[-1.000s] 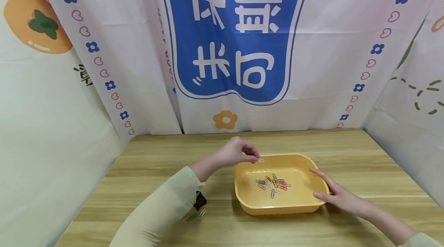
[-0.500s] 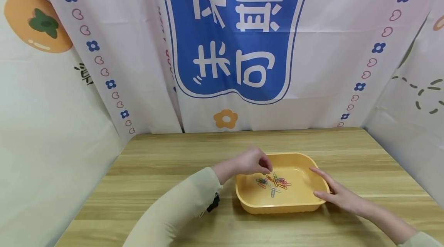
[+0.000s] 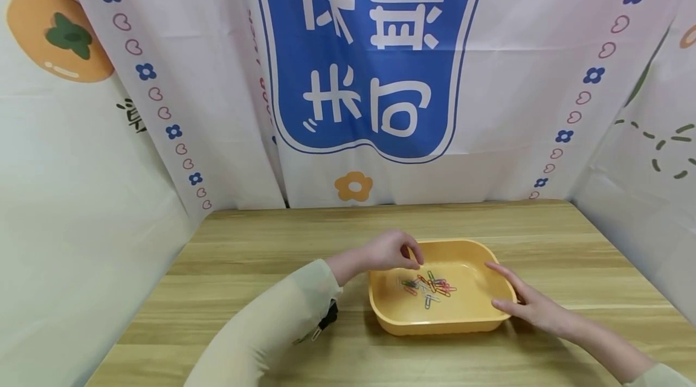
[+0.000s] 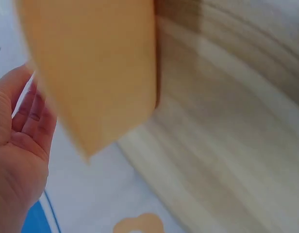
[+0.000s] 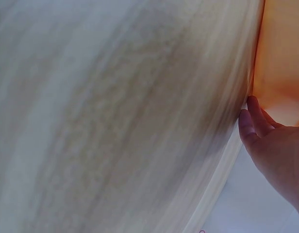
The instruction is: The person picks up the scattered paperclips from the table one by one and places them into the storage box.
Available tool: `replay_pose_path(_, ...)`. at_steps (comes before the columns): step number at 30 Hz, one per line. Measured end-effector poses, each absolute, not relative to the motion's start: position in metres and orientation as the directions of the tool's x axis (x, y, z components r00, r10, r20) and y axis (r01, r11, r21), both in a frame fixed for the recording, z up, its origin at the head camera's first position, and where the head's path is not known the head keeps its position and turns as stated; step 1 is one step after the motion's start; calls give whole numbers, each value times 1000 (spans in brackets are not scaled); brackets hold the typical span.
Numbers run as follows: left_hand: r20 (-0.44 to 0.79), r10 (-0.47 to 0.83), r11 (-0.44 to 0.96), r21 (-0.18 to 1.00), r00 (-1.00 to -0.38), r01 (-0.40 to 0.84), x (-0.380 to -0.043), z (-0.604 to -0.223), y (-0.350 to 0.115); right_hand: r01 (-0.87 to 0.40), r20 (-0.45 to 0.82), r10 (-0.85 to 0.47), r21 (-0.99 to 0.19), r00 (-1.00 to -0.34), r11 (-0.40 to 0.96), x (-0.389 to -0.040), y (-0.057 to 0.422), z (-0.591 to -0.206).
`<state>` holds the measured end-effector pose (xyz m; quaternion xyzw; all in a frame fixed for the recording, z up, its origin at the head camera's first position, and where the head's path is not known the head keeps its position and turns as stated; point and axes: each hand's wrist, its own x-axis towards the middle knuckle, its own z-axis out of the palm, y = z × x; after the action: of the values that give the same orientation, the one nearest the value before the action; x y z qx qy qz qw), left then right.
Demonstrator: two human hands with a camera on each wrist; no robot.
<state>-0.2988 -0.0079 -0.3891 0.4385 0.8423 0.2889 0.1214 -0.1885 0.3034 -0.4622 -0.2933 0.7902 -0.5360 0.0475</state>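
Several coloured paper clips lie in a loose heap on the floor of a yellow plastic bin. My left hand hovers over the bin's back left part, thumb and forefinger slightly apart, with no clip visible between them. In the left wrist view, the bin's wall hides the fingertips of the left hand. My right hand holds the bin's right rim, with some fingers inside and others against the outer wall. In the right wrist view, fingers of the right hand touch the bin's outside.
A small black object lies left of the bin, partly covered by the left sleeve. Beside it is a pale paper clip, with a green one partly hidden. The wooden table ends at a printed cloth.
My left hand has moved right over the bin, and the pale clip it pinched has left its fingers. It has since drawn back slightly left. The right hand stays put.
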Motion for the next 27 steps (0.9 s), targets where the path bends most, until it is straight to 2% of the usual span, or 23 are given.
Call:
replay_pose_path(3,95,809,403,628,-580,665,-298,-380,-24,-417,243,-508,-870,-827,264,-188,303,-463)
replay_pose_path(7,145,805,383,613,-575,691,-293,-371,-54,-416,242,-506,-870,-828,265,-187,303,-463)
replay_pose_path(10,148,779,399,633,-609,664,-286,-369,-80,-414,241,-505,-871,-829,264,-186,303,-463)
replay_pose_path(15,110,722,431,701,-683,568,-269,-375,-126,-413,243,-503,-873,-829,260,-186,301,-464)
replay_pose_path(20,39,667,508,706,-744,493,-251,-387,-171,-411,234,-496,-866,-836,285,-186,301,-464)
replay_pose_path(27,4,645,536,710,-764,456,-231,-407,-213,-416,223,-475,-838,-851,353,-186,303,-460)
